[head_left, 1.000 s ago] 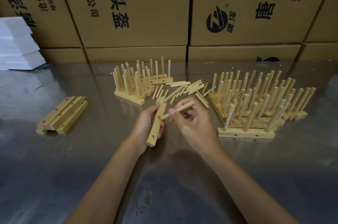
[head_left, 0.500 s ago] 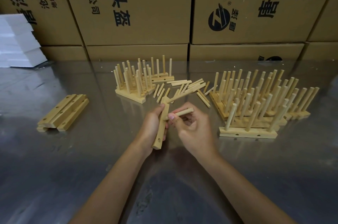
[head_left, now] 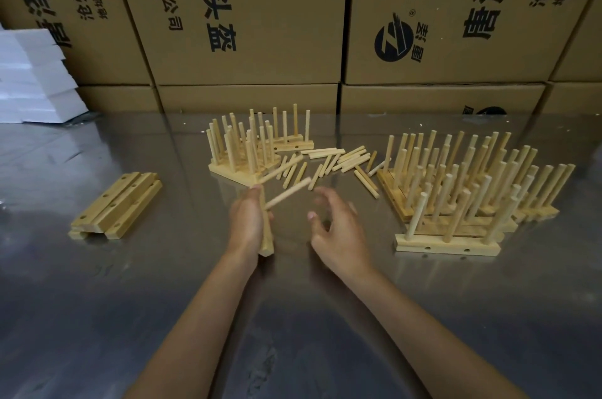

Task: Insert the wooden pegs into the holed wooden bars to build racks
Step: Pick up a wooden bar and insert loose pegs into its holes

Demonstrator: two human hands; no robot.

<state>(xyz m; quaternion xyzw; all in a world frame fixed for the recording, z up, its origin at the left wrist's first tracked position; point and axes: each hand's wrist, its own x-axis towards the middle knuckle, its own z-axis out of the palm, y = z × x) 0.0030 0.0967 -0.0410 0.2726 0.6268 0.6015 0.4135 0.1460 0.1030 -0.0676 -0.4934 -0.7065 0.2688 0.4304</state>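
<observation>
Left hand: the left hand (head_left: 249, 219) is curled round a holed wooden bar (head_left: 266, 229), which is held near-upright with its lower end close to the steel table (head_left: 97, 317).
Peg in bar: one wooden peg (head_left: 288, 193) is seen standing out of the bar's upper part, slanting up and to the right; whether it is fully seated cannot be told.
Right hand: the right hand (head_left: 337, 229) is held just beside the bar, apart from it, with fingers spread and relaxed; nothing is gripped.
Loose pegs: a scatter of loose pegs (head_left: 329, 164) lies beyond both hands, nearer the right hand.
Finished work: a cluster of pegged racks (head_left: 469, 193) stands to the right and a smaller cluster (head_left: 250, 151) behind the left hand.
Remaining work: the held bar is judged partly filled; a stack of bare bars (head_left: 115, 203) lies well apart to the left, untouched.
Progress: the greater part is judged done.
</observation>
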